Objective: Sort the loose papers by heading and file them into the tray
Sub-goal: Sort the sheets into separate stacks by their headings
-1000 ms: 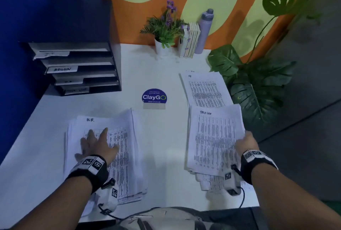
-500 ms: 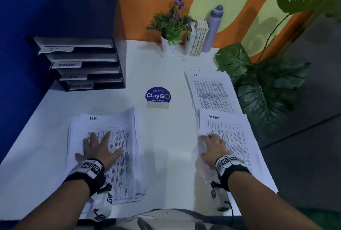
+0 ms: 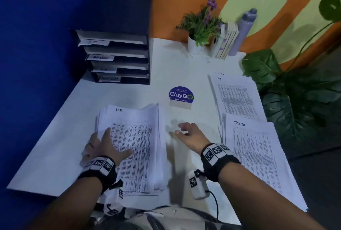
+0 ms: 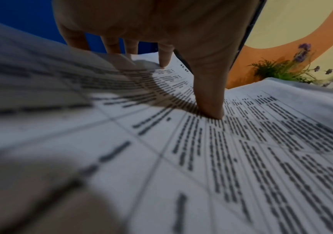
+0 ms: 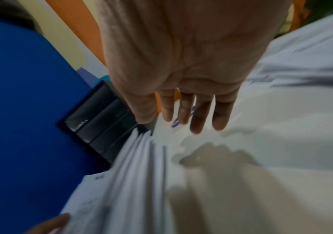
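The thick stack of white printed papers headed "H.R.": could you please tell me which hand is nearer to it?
Left. The left hand rests flat on the thick stack of white printed papers headed "H.R."; the right hand hovers open over the white table beside the stack's right edge.

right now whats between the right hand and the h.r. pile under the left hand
Nothing: only a strip of bare white table separates the right hand from the H.R. pile that the left hand presses. The head view shows it.

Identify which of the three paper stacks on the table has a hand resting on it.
The thick H.R. stack nearest the tray: the left hand lies flat on it. The right hand hovers over bare table, clear of both right-side stacks.
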A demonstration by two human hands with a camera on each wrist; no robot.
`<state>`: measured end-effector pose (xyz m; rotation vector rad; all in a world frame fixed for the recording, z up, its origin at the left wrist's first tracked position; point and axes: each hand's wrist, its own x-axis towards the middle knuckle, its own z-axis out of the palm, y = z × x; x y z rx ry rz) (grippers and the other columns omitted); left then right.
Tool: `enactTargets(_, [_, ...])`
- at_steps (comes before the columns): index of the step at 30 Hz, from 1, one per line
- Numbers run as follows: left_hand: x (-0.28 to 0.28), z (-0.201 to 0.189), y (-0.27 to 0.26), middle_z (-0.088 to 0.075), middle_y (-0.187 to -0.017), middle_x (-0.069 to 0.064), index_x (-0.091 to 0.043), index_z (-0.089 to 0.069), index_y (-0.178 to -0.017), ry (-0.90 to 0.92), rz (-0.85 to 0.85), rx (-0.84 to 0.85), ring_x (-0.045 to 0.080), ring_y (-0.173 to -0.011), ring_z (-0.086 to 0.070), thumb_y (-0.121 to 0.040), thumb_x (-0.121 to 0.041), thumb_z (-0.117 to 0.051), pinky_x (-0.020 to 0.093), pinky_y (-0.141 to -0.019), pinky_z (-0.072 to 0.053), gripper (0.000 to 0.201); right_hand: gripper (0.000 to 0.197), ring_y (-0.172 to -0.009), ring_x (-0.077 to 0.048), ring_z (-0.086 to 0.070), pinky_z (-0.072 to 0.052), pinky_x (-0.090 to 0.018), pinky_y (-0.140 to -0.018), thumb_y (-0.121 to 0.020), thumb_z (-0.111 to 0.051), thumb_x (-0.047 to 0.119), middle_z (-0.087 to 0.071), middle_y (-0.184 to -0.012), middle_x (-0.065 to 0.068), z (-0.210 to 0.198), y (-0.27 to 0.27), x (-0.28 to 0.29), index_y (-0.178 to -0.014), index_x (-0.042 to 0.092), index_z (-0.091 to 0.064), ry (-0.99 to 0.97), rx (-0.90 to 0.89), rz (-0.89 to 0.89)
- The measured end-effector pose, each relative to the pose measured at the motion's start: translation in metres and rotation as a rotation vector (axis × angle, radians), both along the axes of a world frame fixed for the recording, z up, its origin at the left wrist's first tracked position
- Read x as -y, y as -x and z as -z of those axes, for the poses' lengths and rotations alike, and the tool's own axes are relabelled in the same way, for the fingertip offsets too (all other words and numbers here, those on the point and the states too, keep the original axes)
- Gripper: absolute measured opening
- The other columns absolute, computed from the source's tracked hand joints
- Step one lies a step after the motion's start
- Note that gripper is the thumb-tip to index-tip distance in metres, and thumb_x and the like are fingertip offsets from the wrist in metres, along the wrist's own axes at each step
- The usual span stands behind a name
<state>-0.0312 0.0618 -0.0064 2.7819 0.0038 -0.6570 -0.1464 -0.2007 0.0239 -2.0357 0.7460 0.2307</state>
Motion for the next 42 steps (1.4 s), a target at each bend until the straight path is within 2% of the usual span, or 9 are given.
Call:
enactTargets(6, [-0.011, 0.003, 0.007, 0.008, -0.159, -0.003, -0.040, -0.018, -0.149, -0.017, 0.122, 0.103, 0.031, -0.141, -0.009, -0.054, -0.079, -0.071, 0.050, -0.114, -0.020, 0.116, 0.068, -0.101, -0.023, -0.062, -0.052, -0.034, -0.093, -0.091, -0.059, 0.050, -0.059, -0.118, -0.008, 0.006, -0.027, -0.049, -0.141, 0.009, -0.040, -0.186, -0.057, 0.027])
enactTargets(12, [-0.014, -0.001, 0.015, -0.008, -0.160, -0.010, -0.044, -0.020, -0.148, 0.067, 0.302, 0.178, 0.023, -0.140, -0.012, -0.084, -0.053, -0.062, 0.045, -0.112, -0.019, 0.078, 0.067, -0.107, -0.023, -0.058, -0.050, -0.036, -0.094, -0.085, -0.066, 0.048, -0.045, -0.129, -0.008, 0.017, -0.028, -0.062, -0.137, 0.014, -0.040, 0.011, -0.022, 0.099])
enactTargets(17, [-0.015, 0.002, -0.002, -0.052, -0.134, 0.003, -0.029, -0.022, -0.151, 0.534, 0.010, -0.025, 0.026, -0.103, -0.060, -0.096, -0.013, -0.047, 0.027, -0.082, -0.045, 0.063, 0.033, -0.101, -0.032, -0.060, -0.043, -0.028, -0.076, -0.092, -0.058, 0.025, -0.056, -0.110, -0.010, 0.017, -0.026, -0.059, -0.118, 0.008, -0.050, 0.155, 0.022, 0.156])
enactTargets(20, [-0.018, 0.005, -0.012, -0.062, -0.126, 0.011, -0.020, -0.047, -0.138, 0.696, -0.115, -0.186, 0.023, -0.101, -0.062, -0.090, -0.003, -0.058, 0.033, -0.092, -0.049, 0.052, 0.029, -0.103, -0.034, -0.062, -0.047, -0.029, -0.077, -0.092, -0.055, 0.015, -0.062, -0.104, -0.010, 0.016, -0.026, -0.054, -0.120, 0.007, -0.052, 0.116, 0.033, 0.251])
enactTargets(25, [-0.028, -0.003, -0.023, -0.068, -0.096, -0.003, -0.012, -0.065, -0.108, 0.817, -0.223, -0.212, 0.014, -0.088, -0.065, -0.085, -0.020, -0.073, 0.020, -0.072, -0.048, 0.025, 0.054, -0.138, -0.030, -0.038, -0.032, -0.036, -0.111, -0.097, -0.055, 0.011, -0.040, -0.149, -0.017, 0.018, -0.024, -0.045, -0.144, -0.003, -0.035, -0.084, 0.086, 0.423])
enactTargets(29, [-0.034, -0.006, -0.040, -0.065, -0.103, 0.010, -0.005, -0.064, -0.106, 0.702, -0.195, -0.108, 0.026, -0.093, -0.059, -0.095, -0.027, -0.057, 0.030, -0.082, -0.043, 0.026, 0.055, -0.137, -0.026, -0.038, -0.033, -0.038, -0.113, -0.094, -0.059, 0.010, -0.041, -0.147, -0.011, 0.031, -0.022, -0.040, -0.144, -0.001, -0.038, -0.170, 0.098, 0.507])
enactTargets(33, [-0.046, -0.002, -0.051, -0.068, -0.107, 0.015, -0.009, -0.064, -0.106, 0.589, -0.251, -0.039, 0.031, -0.092, -0.062, -0.092, -0.021, -0.059, 0.040, -0.087, -0.051, 0.019, 0.021, -0.109, -0.024, -0.050, -0.044, -0.037, -0.099, -0.088, -0.065, 0.009, -0.056, -0.109, -0.003, 0.041, -0.015, -0.038, -0.098, 0.026, -0.059, -0.166, 0.101, 0.542])
enactTargets(38, [-0.046, -0.009, -0.047, -0.043, -0.141, 0.010, -0.019, -0.040, -0.142, 0.529, -0.223, 0.162, 0.032, -0.122, -0.050, -0.085, -0.008, -0.065, 0.037, -0.102, -0.042, 0.063, 0.029, -0.106, -0.025, -0.063, -0.046, -0.048, -0.104, -0.087, -0.065, 0.002, -0.066, -0.119, -0.014, 0.047, -0.007, -0.032, -0.116, 0.006, -0.062, -0.253, 0.145, 0.589])
enactTargets(42, [-0.026, -0.017, -0.039, -0.047, -0.137, 0.008, -0.016, -0.049, -0.138, 0.551, -0.075, 0.113, 0.026, -0.121, -0.052, -0.096, -0.026, -0.054, 0.033, -0.105, -0.039, 0.044, 0.028, -0.096, -0.022, -0.061, -0.043, -0.052, -0.104, -0.085, -0.065, -0.001, -0.063, -0.117, -0.026, 0.052, -0.007, -0.031, -0.113, 0.003, -0.062, -0.316, 0.179, 0.609])
